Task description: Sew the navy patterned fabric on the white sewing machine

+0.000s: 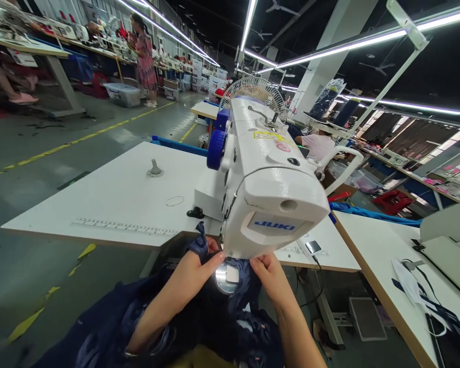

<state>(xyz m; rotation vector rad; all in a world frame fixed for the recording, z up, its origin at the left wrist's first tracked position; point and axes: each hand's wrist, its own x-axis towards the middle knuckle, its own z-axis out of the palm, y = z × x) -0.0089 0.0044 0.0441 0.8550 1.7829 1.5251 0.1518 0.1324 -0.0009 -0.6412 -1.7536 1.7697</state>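
Note:
A white JUKI sewing machine (268,174) with a blue handwheel (216,149) stands straight ahead of me. My left hand (195,268) is closed on dark navy cloth, its thumb stretched towards the area under the machine head. My right hand (267,273) pinches the same navy garment (249,291) on the other side. Between my hands is a shiny round metal plate (227,278) at the end of the machine's bed. The garment hangs down over my lap and bunches around my left forearm. The machine head hides the needle and some fingertips.
On the white table (111,189) lie a printed ruler strip (126,226), a small black clip-like piece (195,212) and a grey object with coiled thread (155,169). A second table (391,266) stands at right. A fan (255,92) and co-workers are farther back.

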